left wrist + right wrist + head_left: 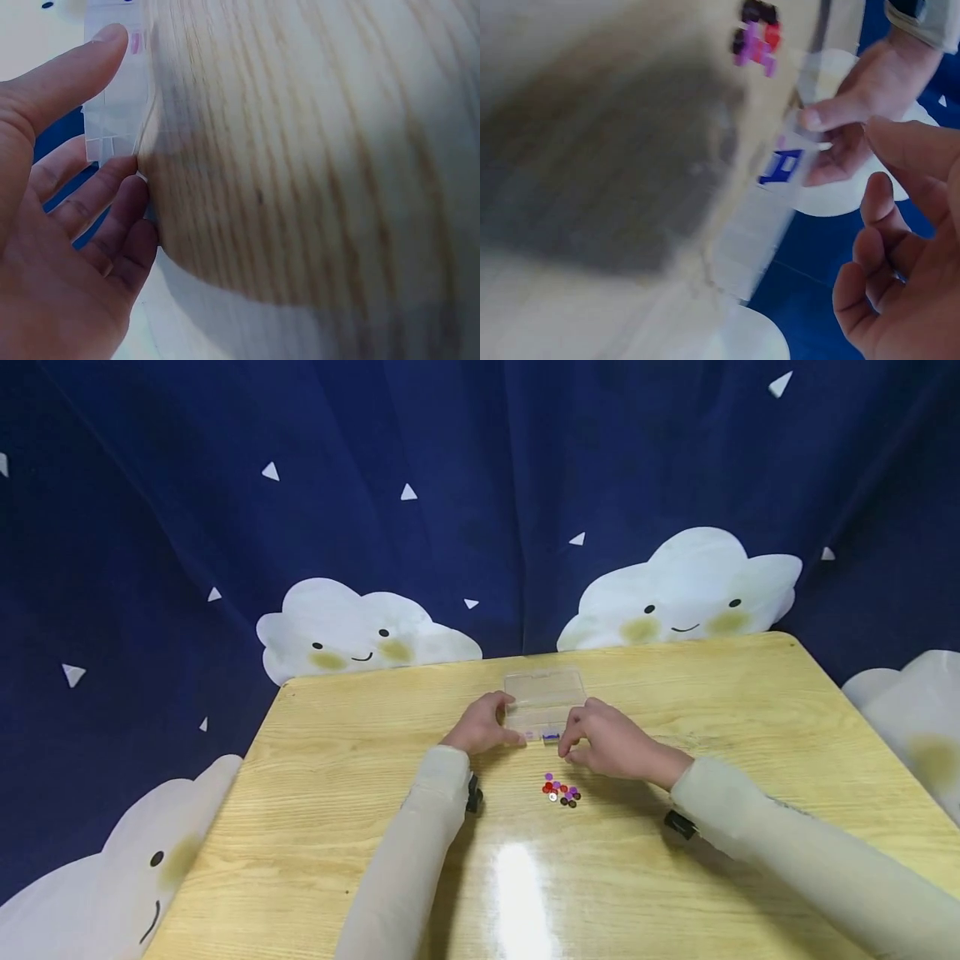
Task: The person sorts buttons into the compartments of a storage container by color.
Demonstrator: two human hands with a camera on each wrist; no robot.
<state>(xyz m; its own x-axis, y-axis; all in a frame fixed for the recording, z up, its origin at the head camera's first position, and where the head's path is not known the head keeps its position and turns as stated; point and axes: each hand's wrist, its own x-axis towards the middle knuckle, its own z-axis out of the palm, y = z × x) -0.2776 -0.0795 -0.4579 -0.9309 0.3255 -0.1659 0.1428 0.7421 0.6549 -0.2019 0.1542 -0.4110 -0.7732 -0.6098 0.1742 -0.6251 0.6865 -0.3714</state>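
Note:
A clear plastic box point(545, 718) lies near the table's far edge with its see-through lid point(543, 685) raised behind it. My left hand point(483, 724) grips the box's left end, the thumb above it and the fingers along its far side. My right hand point(609, 742) hovers by the box's front right, thumb and forefinger tips close together; whether a small piece lies between them is hidden. Inside the box are a blue piece point(781, 166) and a pink one point(136, 43). Small round red, purple, dark and white pieces point(564, 789) lie in front of the box.
The pale wooden table point(337, 793) ends just behind the box. Beyond it hangs a dark blue curtain point(450, 427) with white clouds and triangles.

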